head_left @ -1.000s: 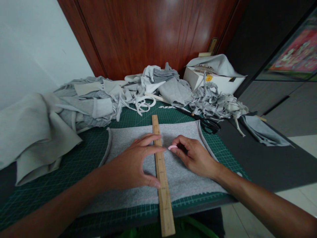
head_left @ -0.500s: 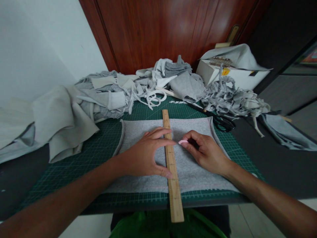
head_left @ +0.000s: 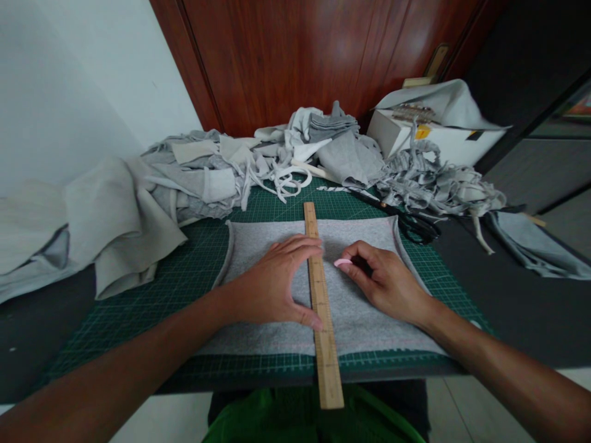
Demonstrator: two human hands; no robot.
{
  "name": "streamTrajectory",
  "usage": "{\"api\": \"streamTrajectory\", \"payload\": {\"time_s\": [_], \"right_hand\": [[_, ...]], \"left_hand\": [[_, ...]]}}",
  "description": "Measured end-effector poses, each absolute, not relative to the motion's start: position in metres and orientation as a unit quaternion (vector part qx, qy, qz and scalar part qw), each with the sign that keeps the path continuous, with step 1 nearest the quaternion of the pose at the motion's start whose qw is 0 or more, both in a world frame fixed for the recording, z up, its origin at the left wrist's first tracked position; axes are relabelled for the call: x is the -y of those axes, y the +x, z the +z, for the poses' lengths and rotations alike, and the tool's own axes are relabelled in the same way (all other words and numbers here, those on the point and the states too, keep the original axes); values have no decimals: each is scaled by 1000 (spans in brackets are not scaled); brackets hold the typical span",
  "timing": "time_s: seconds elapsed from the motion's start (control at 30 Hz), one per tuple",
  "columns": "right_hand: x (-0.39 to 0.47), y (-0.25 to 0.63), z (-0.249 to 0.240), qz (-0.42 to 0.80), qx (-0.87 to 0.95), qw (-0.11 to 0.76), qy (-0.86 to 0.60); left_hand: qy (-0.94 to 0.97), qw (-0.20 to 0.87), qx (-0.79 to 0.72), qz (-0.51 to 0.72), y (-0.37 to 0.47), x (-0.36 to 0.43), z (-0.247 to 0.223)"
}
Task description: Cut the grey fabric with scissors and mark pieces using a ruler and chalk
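A piece of grey knit fabric [head_left: 360, 320] lies flat, its side edges curling a little. Lengthwise across its middle runs a wooden ruler [head_left: 319, 289], the near end sticking out past the table edge. My left hand [head_left: 272, 283] rests at the ruler's left side, thumb spread away from the fingers, with the thumb tip and fingertips touching the wood. Right of the ruler, my right hand [head_left: 383, 280] pinches a thin pink piece of tailor's chalk [head_left: 342, 263] between thumb and forefinger, just above the fabric. Its other fingers are curled in.
Under the fabric is a green cutting mat [head_left: 161, 307] on a dark table [head_left: 466, 258]. Black-handled scissors [head_left: 418, 227] lie at the back right. Grey and white fabric scraps [head_left: 203, 178] are heaped along the back, beside a white box [head_left: 443, 144]. A larger pale cloth [head_left: 106, 209] sits left.
My left index finger has drawn back from beyond the ruler's right edge, closer to the other fingers. The ruler and my right hand with the chalk have hardly moved.
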State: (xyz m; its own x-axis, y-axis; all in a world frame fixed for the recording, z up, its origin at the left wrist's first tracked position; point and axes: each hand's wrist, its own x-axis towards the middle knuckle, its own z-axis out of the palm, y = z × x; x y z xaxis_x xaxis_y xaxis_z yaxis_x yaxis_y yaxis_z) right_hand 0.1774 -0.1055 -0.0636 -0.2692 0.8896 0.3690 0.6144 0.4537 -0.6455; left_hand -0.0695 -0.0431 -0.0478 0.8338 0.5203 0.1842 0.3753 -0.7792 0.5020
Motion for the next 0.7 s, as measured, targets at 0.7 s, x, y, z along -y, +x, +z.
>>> {"api": "streamTrajectory", "payload": {"time_s": [0.7], "right_hand": [[9, 171, -59, 324, 656, 405, -548]], "left_hand": [[928, 191, -291, 130, -70, 41, -49]]}}
